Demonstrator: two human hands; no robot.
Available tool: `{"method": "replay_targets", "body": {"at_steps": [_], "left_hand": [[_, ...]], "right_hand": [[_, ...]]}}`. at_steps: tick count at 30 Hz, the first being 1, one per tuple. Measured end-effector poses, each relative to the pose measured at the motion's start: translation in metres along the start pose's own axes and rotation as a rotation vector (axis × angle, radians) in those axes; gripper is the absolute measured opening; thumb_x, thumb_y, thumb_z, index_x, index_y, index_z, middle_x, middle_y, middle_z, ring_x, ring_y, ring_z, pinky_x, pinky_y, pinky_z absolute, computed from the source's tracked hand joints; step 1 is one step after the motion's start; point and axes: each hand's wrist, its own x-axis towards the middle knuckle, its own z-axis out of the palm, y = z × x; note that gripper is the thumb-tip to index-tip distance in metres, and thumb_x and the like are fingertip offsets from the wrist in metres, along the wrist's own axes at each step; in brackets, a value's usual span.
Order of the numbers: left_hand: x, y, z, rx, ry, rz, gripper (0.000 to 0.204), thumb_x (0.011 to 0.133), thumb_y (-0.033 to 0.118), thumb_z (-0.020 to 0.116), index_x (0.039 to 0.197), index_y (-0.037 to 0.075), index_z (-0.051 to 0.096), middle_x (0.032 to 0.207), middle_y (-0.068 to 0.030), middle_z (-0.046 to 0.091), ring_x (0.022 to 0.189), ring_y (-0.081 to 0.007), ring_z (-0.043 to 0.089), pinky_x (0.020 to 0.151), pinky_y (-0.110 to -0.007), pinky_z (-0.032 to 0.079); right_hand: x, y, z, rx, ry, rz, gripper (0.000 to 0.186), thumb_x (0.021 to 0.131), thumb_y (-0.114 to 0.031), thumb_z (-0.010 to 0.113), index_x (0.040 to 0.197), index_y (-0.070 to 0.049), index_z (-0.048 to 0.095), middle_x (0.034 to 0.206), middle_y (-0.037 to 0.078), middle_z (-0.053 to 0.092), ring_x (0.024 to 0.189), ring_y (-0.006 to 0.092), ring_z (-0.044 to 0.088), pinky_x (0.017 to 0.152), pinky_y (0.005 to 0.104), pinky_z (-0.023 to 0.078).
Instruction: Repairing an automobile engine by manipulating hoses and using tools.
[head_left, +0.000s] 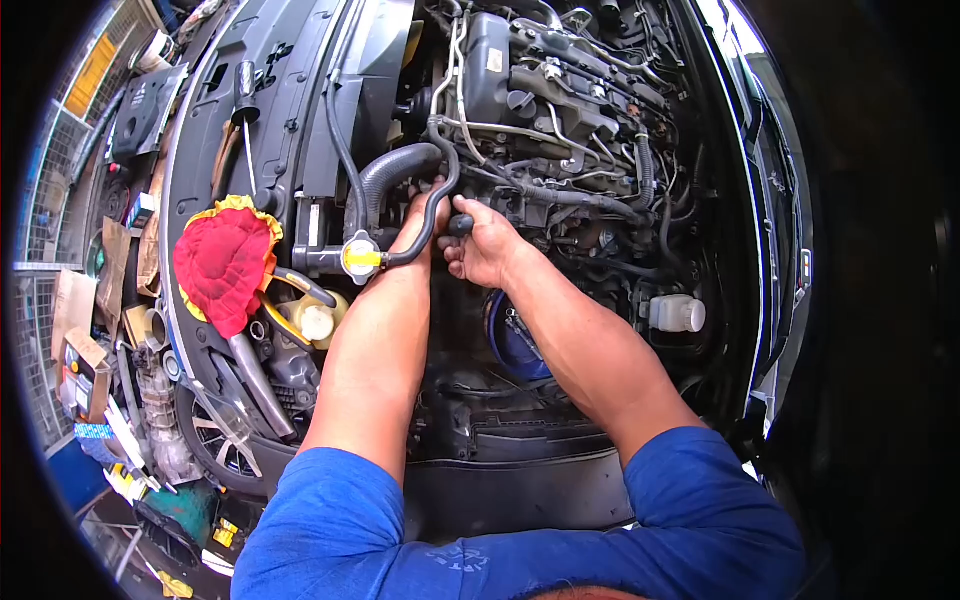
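Both my arms reach down into a car's engine bay. My left hand [428, 205] is deep in the gap beside the engine, below a thick ribbed black hose [395, 172]. A thinner black hose [432, 225] crosses in front of it, and its fingers are mostly hidden. Close on its right, my right hand [485, 242] has curled fingers, with the thumb up. Between thumb and fingers is a short black cylindrical piece [461, 225]; its far end is hidden. The yellow-topped radiator cap [361, 257] sits just left of my left forearm.
The engine [560, 90] fills the far side. A red and yellow cloth [228, 262] and a black-handled screwdriver [245, 95] lie on the left front panel. A blue round container [518, 340] shows under my right forearm. A white-capped reservoir [676, 314] stands at right.
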Motion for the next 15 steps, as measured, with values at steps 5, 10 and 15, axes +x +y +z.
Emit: {"method": "replay_targets", "body": {"at_steps": [5,10,15], "left_hand": [[-0.016,-0.009,0.012,0.344,0.155,0.496,0.061,0.104,0.049,0.038,0.133,-0.001,0.059,0.138,-0.0287,0.055,0.137,-0.0394,0.047,0.114,-0.042,0.036],[-0.034,-0.001,0.017,0.414,0.159,0.193,0.073,0.098,0.047,0.051,0.147,-0.004,0.038,0.142,-0.0301,0.051,0.135,-0.0429,0.047,0.112,-0.044,0.04],[-0.049,0.001,0.019,0.453,0.215,0.2,0.07,0.099,0.05,0.046,0.148,0.0,0.039,0.141,-0.0282,0.053,0.133,-0.0419,0.05,0.112,-0.045,0.04]], "right_hand": [[-0.025,0.009,0.012,-0.319,0.228,0.166,0.019,0.095,-0.033,0.053,0.101,-0.014,0.055,0.082,0.005,0.063,0.066,0.0183,0.062,0.059,0.0349,0.048],[-0.02,0.016,0.022,-0.359,0.323,0.181,0.011,0.088,-0.02,0.059,0.085,-0.01,0.055,0.07,0.001,0.049,0.055,0.0141,0.047,0.05,0.0323,0.039],[-0.022,0.024,0.021,-0.387,0.269,0.078,0.012,0.079,-0.011,0.062,0.073,-0.006,0.053,0.07,0.002,0.043,0.052,0.0124,0.039,0.045,0.0298,0.03]]}}
